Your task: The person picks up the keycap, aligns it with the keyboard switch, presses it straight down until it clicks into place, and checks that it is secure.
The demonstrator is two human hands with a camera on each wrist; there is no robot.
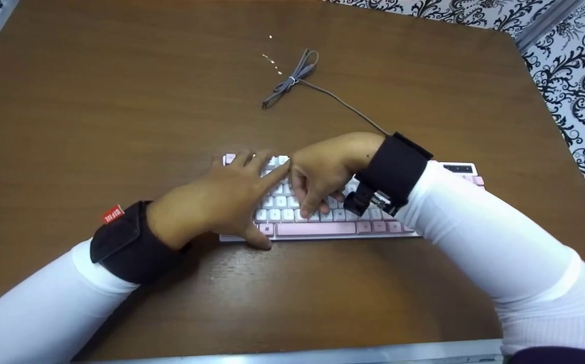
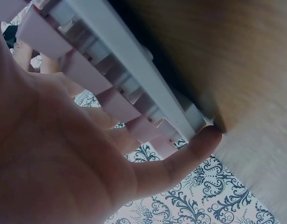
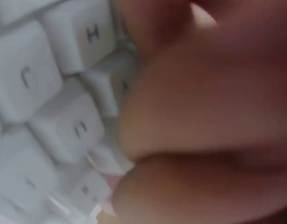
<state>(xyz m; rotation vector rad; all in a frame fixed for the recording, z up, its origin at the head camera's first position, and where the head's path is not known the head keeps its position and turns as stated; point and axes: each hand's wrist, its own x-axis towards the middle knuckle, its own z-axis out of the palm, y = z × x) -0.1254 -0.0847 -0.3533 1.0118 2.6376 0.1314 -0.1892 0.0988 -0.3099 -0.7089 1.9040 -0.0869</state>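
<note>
A white and pink keyboard point(image 1: 318, 229) lies on the table beneath both hands. My left hand point(image 1: 229, 194) spreads over its left end, fingers reaching toward the back edge. In the left wrist view the thumb point(image 2: 171, 170) stretches out straight at the front edge, close to the tabletop. Bent at the wrist, my right hand point(image 1: 328, 164) points down at the letter keys, its fingers curled and the thumb low by the bottom letter row. White keys point(image 3: 73, 126) fill the left of the right wrist view beside blurred fingers; I cannot tell whether they pinch a key.
A grey cable point(image 1: 343, 103) runs back from the keyboard to a tied bundle point(image 1: 291, 81) on the brown table point(image 1: 120, 101). Small pale specks point(image 1: 272, 61) lie near the bundle. Black-and-white patterned floor point(image 1: 575, 91) shows past the table's right edge.
</note>
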